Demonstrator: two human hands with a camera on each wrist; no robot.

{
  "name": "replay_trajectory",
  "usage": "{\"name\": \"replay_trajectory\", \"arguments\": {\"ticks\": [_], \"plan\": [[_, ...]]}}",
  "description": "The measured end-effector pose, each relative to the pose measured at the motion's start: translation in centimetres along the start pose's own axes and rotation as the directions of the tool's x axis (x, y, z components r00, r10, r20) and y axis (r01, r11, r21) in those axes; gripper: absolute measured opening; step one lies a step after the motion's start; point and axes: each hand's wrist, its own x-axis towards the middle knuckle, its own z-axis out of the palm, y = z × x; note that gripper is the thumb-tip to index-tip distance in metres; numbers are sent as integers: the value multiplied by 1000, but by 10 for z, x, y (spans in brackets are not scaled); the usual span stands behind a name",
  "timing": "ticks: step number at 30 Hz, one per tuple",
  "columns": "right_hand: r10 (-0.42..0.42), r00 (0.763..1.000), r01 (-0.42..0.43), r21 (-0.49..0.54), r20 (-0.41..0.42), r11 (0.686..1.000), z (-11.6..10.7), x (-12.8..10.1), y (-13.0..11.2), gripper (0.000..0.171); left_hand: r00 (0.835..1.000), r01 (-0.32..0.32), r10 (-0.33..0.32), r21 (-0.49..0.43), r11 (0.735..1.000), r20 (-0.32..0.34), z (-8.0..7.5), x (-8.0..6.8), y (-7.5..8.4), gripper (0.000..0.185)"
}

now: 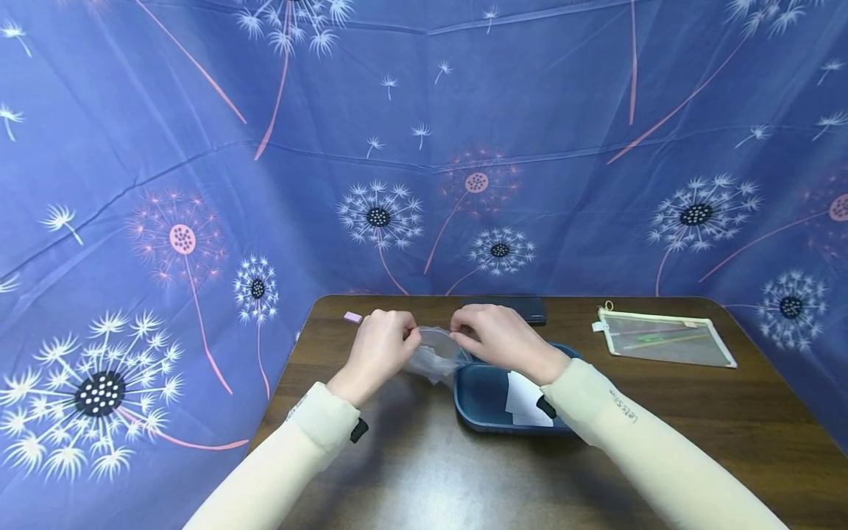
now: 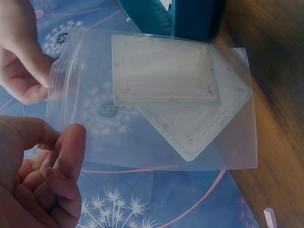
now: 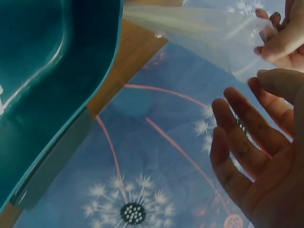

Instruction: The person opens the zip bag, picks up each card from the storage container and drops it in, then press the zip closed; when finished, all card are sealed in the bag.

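clear zip bag (image 2: 156,99) pinched by both hands, cards inside blurred

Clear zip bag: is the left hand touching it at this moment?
Touching. The left wrist view shows the left hand's fingertips pinching the edge of the clear zip bag, which holds paper cards.

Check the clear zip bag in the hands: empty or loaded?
Loaded. Through the clear zip bag, the left wrist view shows paper cards stacked inside, one set skewed. Both hands pinch its zip edge.
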Motion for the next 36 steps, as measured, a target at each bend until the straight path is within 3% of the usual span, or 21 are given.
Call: {"name": "replay_trajectory", "arguments": {"ticks": [6,12,16,23,27,36], "plan": [[74,997,-75,-28,-17,997,-10,-7,16,7,1000,2,-2,2,1000,4,0,0,-1,17],[168,981,-159,-89,97,983,-5,-18,44,9,1000,1,-1,1,1000,-4,0,-1,-3,16],[230,952,-204,-143,201,969,3,-27,61,9,1000,4,-4,0,1000,-4,-1,-2,-3,17],[324,867,-246,-240,378,939,20,-47,85,9,1000,5,-5,-8,1000,11,-1,-2,-3,17],[368,836,-265,-288,406,920,29,-58,89,21,1000,5,-5,-3,1000,8,-1,-2,-4,17],[443,795,-260,-427,414,866,41,-72,90,53,1000,2,-2,-5,1000,3,0,-4,-5,17]]}}
